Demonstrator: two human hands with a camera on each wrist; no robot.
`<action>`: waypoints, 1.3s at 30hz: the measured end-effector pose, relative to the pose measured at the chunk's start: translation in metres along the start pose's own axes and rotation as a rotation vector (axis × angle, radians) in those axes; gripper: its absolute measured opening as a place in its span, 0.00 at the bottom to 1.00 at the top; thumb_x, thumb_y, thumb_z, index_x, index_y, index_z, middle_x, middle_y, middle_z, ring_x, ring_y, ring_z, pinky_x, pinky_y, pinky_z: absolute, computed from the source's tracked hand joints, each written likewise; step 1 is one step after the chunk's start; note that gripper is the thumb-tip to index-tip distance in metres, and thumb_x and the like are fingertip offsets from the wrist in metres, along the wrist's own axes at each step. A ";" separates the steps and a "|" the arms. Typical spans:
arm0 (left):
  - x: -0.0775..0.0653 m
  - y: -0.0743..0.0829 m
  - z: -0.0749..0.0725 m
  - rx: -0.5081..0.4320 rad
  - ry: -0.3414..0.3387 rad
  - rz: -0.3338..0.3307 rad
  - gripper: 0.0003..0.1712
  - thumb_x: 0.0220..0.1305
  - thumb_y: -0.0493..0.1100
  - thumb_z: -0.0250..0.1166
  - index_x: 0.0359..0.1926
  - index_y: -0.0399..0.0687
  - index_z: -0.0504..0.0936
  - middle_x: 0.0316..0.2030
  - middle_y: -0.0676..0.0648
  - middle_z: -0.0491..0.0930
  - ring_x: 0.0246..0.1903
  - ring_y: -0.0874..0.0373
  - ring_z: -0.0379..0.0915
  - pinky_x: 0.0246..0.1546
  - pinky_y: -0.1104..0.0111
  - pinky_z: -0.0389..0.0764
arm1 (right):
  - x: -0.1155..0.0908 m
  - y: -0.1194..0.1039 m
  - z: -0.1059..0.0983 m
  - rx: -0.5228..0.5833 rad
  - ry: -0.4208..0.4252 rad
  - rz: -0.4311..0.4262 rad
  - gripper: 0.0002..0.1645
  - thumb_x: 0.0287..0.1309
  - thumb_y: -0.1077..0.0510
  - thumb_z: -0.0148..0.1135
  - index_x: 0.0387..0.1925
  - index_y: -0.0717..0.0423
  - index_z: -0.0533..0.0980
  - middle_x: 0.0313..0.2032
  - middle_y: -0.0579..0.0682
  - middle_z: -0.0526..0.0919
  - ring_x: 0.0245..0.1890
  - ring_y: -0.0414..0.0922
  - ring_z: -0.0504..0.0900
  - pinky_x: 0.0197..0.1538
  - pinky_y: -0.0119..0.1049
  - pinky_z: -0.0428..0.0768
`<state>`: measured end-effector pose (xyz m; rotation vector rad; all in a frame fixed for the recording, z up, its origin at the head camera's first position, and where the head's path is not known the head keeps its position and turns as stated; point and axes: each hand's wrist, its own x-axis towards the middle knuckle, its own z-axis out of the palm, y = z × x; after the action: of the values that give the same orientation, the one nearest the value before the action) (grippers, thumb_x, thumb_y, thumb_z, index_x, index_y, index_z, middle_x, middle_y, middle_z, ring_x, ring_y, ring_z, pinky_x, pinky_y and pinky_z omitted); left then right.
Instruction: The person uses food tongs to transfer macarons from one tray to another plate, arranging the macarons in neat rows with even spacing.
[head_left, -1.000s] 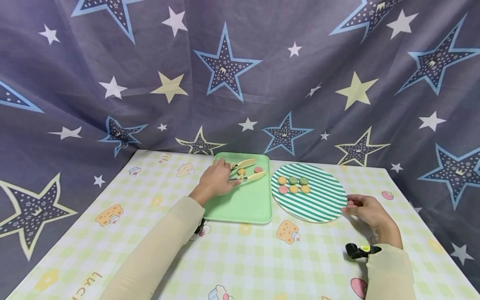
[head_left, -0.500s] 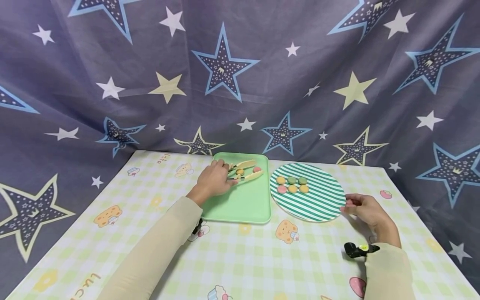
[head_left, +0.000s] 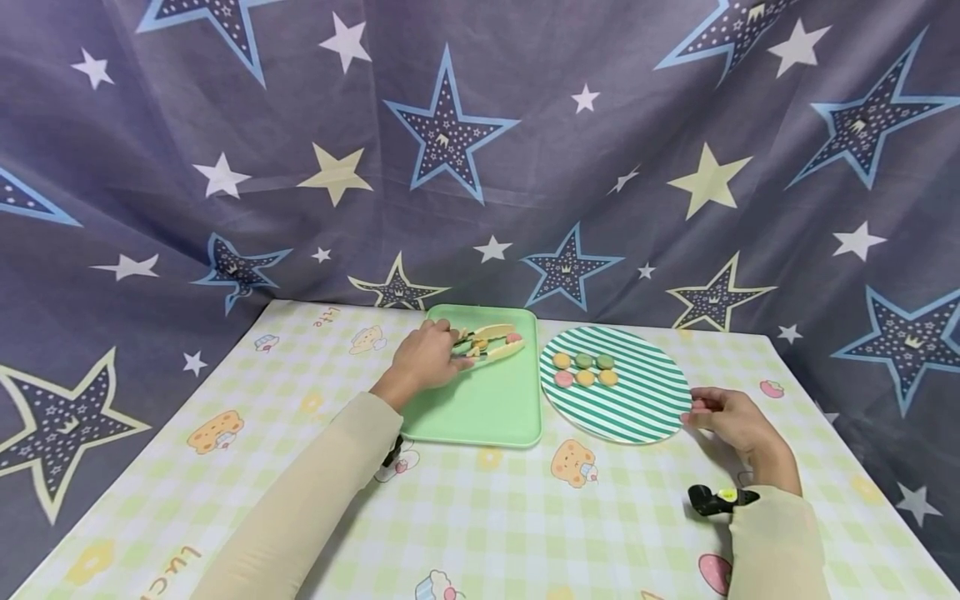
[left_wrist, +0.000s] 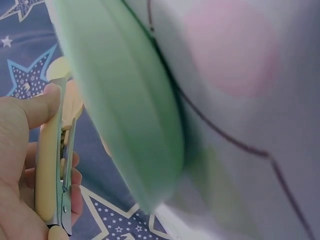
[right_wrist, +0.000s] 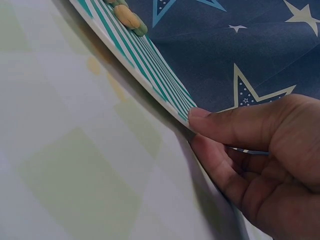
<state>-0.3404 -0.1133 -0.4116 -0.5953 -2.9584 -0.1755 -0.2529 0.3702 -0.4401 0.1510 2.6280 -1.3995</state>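
My left hand (head_left: 423, 357) grips a pair of tongs (head_left: 501, 352) with pale yellow tips, low over the green tray (head_left: 472, 408). The tongs' two arms straddle a pink macaron (head_left: 513, 338) near their ends, with an orange macaron (head_left: 481, 343) farther back between them. In the left wrist view, thumb and fingers wrap the tongs' cream and metal handle (left_wrist: 47, 170). My right hand (head_left: 738, 423) pinches the right rim of a round green-and-white striped plate (head_left: 648, 400), thumb on top and fingers beneath. Two short rows of yellow, green and pink macarons (head_left: 587, 378) lie on the plate's left part.
Tray and plate stand side by side near the back of the table, on a checked tablecloth (head_left: 480, 517) with printed bears and cupcakes. Behind the table's far edge hangs a dark curtain (head_left: 450, 225) with stars.
The tongs' arms have drawn closer together around the pink macaron. My right hand keeps its pinch on the plate's rim. The head view has shifted slightly.
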 end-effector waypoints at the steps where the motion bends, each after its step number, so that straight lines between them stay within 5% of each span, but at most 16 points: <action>1: 0.000 -0.001 0.000 0.005 0.001 0.002 0.40 0.69 0.66 0.63 0.69 0.43 0.76 0.60 0.42 0.76 0.53 0.44 0.72 0.48 0.53 0.79 | 0.000 0.000 0.000 0.001 0.000 -0.001 0.42 0.65 0.59 0.70 0.71 0.75 0.61 0.49 0.56 0.78 0.43 0.43 0.75 0.42 0.27 0.76; 21: 0.002 -0.008 0.000 0.067 0.047 0.045 0.34 0.68 0.66 0.63 0.58 0.43 0.85 0.48 0.44 0.78 0.44 0.48 0.73 0.43 0.55 0.79 | 0.000 -0.004 0.001 -0.007 0.006 -0.016 0.41 0.65 0.59 0.69 0.70 0.76 0.62 0.49 0.57 0.78 0.43 0.43 0.75 0.41 0.29 0.77; 39: 0.000 -0.007 -0.003 0.026 0.059 0.031 0.34 0.69 0.65 0.64 0.61 0.44 0.83 0.50 0.44 0.79 0.51 0.45 0.74 0.47 0.54 0.80 | -0.003 -0.004 0.001 -0.035 0.005 -0.005 0.42 0.66 0.56 0.68 0.71 0.75 0.62 0.49 0.55 0.78 0.45 0.45 0.73 0.42 0.29 0.74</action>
<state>-0.3433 -0.1203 -0.4097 -0.6218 -2.8880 -0.1496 -0.2502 0.3669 -0.4372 0.1437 2.6572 -1.3561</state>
